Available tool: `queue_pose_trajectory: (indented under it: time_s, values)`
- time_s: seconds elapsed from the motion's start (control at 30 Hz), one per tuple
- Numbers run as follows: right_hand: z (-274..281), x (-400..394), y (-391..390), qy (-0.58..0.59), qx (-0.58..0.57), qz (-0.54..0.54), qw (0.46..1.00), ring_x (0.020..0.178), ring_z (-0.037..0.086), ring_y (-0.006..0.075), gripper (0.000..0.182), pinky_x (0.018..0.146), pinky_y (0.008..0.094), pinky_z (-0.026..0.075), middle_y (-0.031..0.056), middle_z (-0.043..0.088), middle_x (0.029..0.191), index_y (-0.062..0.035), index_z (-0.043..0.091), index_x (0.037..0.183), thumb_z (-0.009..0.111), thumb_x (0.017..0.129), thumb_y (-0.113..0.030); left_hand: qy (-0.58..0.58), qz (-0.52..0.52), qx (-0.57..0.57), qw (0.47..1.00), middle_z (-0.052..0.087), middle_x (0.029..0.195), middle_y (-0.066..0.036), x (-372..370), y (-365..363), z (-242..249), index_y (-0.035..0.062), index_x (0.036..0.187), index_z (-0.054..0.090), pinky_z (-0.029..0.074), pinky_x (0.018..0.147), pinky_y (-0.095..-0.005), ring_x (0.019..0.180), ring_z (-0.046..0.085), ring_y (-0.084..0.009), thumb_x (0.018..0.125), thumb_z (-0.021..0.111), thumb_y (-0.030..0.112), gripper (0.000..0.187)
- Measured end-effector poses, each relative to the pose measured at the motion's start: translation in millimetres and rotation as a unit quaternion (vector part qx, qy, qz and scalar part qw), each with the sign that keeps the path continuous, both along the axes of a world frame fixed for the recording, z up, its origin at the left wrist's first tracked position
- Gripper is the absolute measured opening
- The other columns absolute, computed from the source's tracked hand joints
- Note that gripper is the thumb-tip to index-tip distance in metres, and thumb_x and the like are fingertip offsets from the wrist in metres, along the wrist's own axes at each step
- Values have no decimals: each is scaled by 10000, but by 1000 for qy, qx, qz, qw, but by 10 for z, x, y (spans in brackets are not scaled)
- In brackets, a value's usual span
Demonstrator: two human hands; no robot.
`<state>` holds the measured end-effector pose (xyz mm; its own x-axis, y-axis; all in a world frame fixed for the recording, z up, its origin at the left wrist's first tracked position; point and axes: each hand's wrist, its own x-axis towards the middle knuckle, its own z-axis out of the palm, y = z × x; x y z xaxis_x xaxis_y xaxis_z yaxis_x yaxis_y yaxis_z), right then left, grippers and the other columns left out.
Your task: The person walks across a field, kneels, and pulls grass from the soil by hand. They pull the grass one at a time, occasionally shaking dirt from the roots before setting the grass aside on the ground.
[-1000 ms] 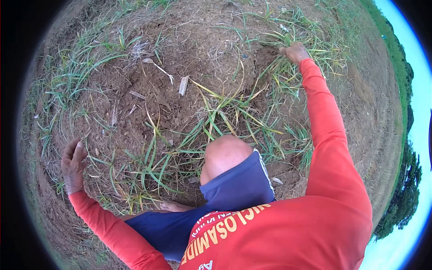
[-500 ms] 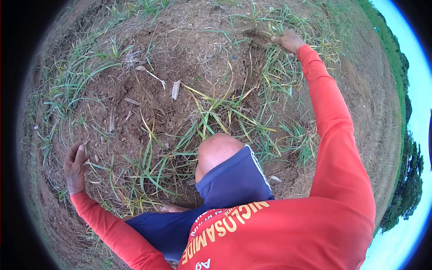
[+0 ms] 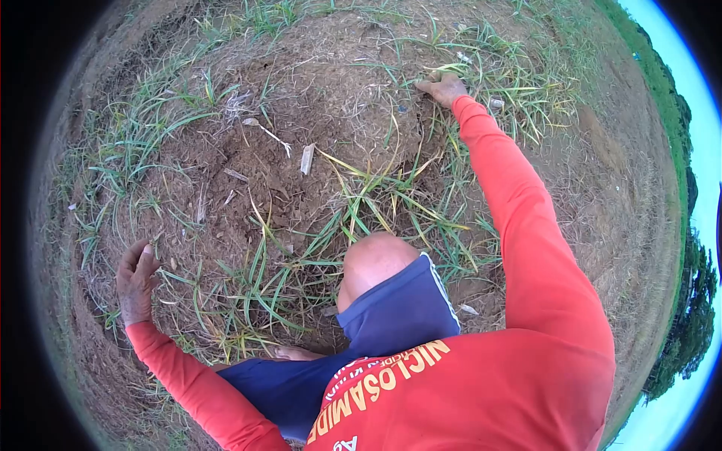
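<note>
At the left, my left hand (image 3: 137,283) hovers over dry soil and sparse grass, its fingers curled upward with gaps between them; a small pale bit near the fingertips is too small to name. My right hand (image 3: 444,89) reaches out to the upper right, down at the ground beside a grass clump (image 3: 519,86). Its fingers are bent together, and whatever they hold, if anything, is too small to make out. Long green and yellow grass (image 3: 365,199) grows between the hands, in front of my bare knee (image 3: 378,259).
A pale flat chip (image 3: 307,159) and a dry stalk (image 3: 269,137) lie on the brown soil (image 3: 301,90). More grass (image 3: 124,150) grows at the left. A tree (image 3: 688,316) and sky show at the far right.
My right hand has moved left and slightly down, away from the grass it was beside. My left hand stays in nearly the same pose. The view has shifted a little.
</note>
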<state>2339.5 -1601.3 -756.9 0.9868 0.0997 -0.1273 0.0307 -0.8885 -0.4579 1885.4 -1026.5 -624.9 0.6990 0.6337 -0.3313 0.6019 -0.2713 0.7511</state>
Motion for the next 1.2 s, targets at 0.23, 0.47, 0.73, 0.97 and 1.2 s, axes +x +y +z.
queue_pose_trajectory:
  time_s: [0.23, 0.47, 0.73, 0.97, 1.2]
  values:
    - [-36, 281, -404, -122, -146, -26, 981, 941, 718, 376, 404, 874, 442, 567, 235, 740, 984, -12, 761, 980, 711, 879, -399, 3, 7, 8, 1000, 647, 1054, 10, -134, 57, 64, 111, 1349, 633, 477, 729, -251, 923, 623, -90, 957, 698, 462, 530]
    - [445, 8, -382, 1, 197, -104, 975, 617, 584, 121, 333, 592, 343, 488, 36, 689, 824, -3, 736, 940, 800, 872, -323, 13, 12, 2, 1000, 646, 1044, 9, -51, 57, 11, 92, 1335, 630, 472, 702, -234, 915, 622, -84, 961, 700, 446, 520]
    - [-13, -564, 217, -21, -4, 118, 993, 1088, 647, 497, 406, 944, 533, 518, 341, 671, 1130, 15, 595, 1209, 580, 926, -277, -15, 19, -13, 1000, 635, 1026, 16, 42, 50, -77, 61, 1275, 657, 450, 636, -213, 840, 601, -69, 957, 742, 340, 432]
    - [-292, 123, -379, -205, -175, 13, 963, 1029, 680, 496, 406, 883, 547, 558, 332, 656, 1124, -77, 500, 1341, 546, 945, -156, 1, 34, -2, 999, 628, 988, 29, 39, -54, -40, 78, 1259, 665, 442, 647, -207, 807, 586, -64, 963, 726, 350, 407]
    - [-306, 364, -624, -86, -268, -60, 958, 1064, 691, 475, 300, 892, 518, 574, 309, 640, 1195, -65, 569, 1255, 423, 1029, -197, 9, 26, -6, 1000, 624, 959, 39, -19, 50, -98, 69, 1244, 670, 437, 601, -196, 767, 577, -48, 983, 701, 327, 369]
